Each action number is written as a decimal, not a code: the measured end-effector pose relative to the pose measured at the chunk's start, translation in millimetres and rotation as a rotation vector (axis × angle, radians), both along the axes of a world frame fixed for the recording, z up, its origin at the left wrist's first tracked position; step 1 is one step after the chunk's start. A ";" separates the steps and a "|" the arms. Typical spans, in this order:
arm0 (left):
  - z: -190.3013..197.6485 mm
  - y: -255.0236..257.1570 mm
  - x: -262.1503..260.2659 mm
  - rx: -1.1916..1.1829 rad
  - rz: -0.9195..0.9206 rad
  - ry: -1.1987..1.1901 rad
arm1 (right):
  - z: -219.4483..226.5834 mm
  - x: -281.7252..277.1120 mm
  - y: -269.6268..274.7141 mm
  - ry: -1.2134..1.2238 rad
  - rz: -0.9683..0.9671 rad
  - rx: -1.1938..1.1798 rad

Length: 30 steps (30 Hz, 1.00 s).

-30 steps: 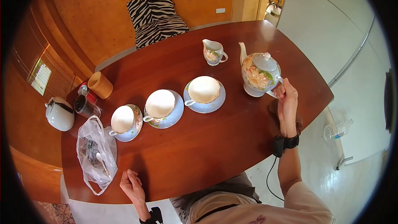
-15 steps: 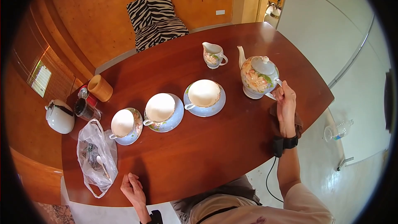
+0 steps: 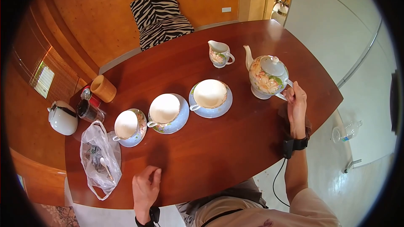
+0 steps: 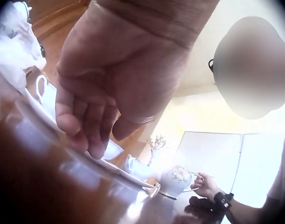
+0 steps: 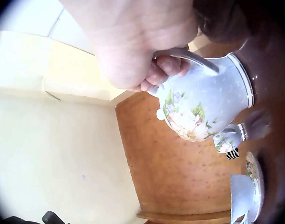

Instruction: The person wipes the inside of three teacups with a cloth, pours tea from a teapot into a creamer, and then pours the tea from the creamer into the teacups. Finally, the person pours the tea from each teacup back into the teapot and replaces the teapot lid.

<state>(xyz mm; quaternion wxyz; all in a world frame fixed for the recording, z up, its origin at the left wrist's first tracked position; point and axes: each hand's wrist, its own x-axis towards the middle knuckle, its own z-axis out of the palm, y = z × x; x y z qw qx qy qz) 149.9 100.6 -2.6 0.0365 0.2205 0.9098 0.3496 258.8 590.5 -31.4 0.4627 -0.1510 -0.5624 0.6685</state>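
My right hand (image 3: pixel 297 101) has its fingers curled round the handle of a flowered, pale-blue teapot (image 3: pixel 267 77); its lid is on and its spout points away to the left. In the right wrist view the fingers wrap the handle, and the teapot (image 5: pixel 198 102) appears sideways, with its base close to the tabletop. My left hand (image 3: pixel 146 186) hovers by the table's near edge, palm down, fingers loosely bent and holding nothing. The left wrist view shows its relaxed fingers (image 4: pixel 91 116). Ahead of it, three cups sit on saucers: a left cup (image 3: pixel 126 125), a middle cup (image 3: pixel 164 108) and a right cup (image 3: pixel 210 93).
A matching creamer (image 3: pixel 218 54) stands left of the teapot's spout. At the table's left lie a clear plastic bag (image 3: pixel 99 159) with a white spoon, a dark-lidded jar (image 3: pixel 87 110), a red can (image 3: pixel 89 94), a wooden cup (image 3: pixel 103 88) and a white lidded pot (image 3: pixel 63 118).
My left hand has risen from near the table edge, shifted right and turned palm down. My right hand keeps its hold on the teapot, which stays about where it was.
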 end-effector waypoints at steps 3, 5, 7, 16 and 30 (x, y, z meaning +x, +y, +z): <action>8.3 19.9 -5.9 -0.067 -0.113 0.035 | 1.6 -0.6 -2.9 -0.015 -0.003 0.012; 10.9 33.1 -8.4 -0.062 -0.186 0.087 | 2.0 0.0 -3.1 -0.020 -0.009 0.019; 6.6 39.8 -10.8 -0.056 -0.191 0.071 | 0.7 0.4 -1.7 -0.026 -0.005 0.044; -0.4 40.0 -9.0 -0.017 -0.240 -0.008 | -6.6 -4.2 2.5 -0.067 -0.108 0.056; -18.7 8.4 38.2 -0.148 -0.222 0.479 | -1.9 0.6 12.5 -0.152 -0.031 0.203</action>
